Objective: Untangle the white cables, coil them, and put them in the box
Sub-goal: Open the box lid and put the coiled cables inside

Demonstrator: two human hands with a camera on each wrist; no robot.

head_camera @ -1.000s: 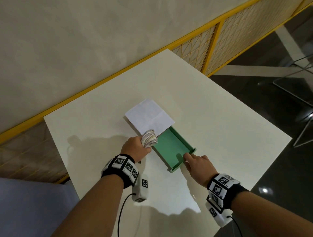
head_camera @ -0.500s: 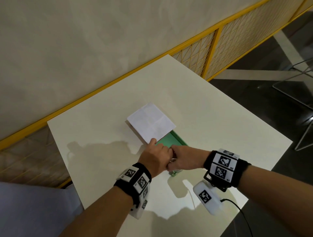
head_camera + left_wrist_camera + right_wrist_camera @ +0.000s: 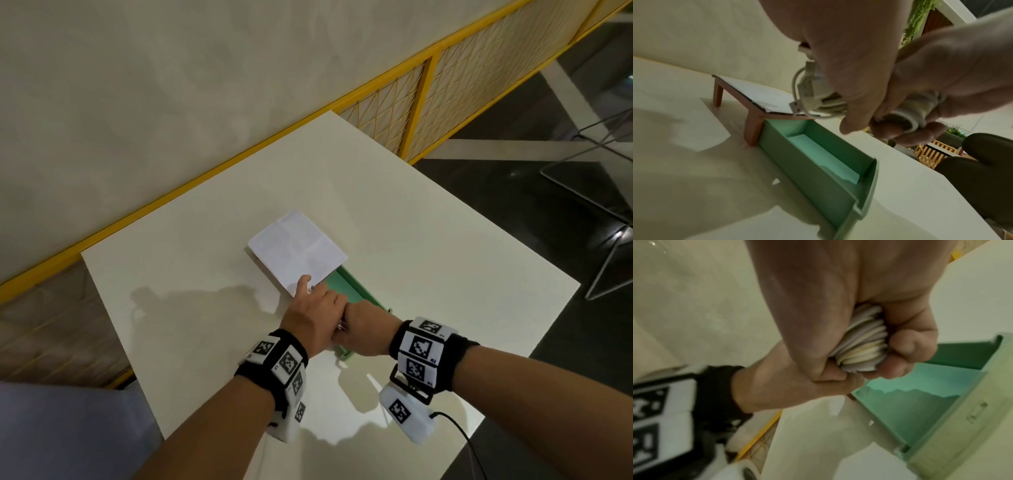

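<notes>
A coil of white cable (image 3: 824, 97) (image 3: 861, 344) hangs just above the open green box (image 3: 358, 291) (image 3: 797, 165). My left hand (image 3: 315, 313) grips one side of the coil, its index finger stretched toward the box's white cover (image 3: 298, 250). My right hand (image 3: 363, 329) (image 3: 908, 340) meets it from the right, fingers curled round the other side of the coil. A USB plug (image 3: 796, 105) sticks out of the coil on the left. In the head view both hands hide the coil and most of the box. What shows of the box's green floor (image 3: 906, 391) is bare.
The box slides out of a brown sleeve (image 3: 754, 128) under the white cover, near the middle of a white table (image 3: 428, 240). A yellow mesh rail (image 3: 411, 102) and a beige wall run behind the table. Dark floor and a metal chair frame (image 3: 599, 192) lie to the right.
A second ago my left hand alone held the coil beside the box and my right hand touched the box's front end. My right hand has since moved up onto the coil.
</notes>
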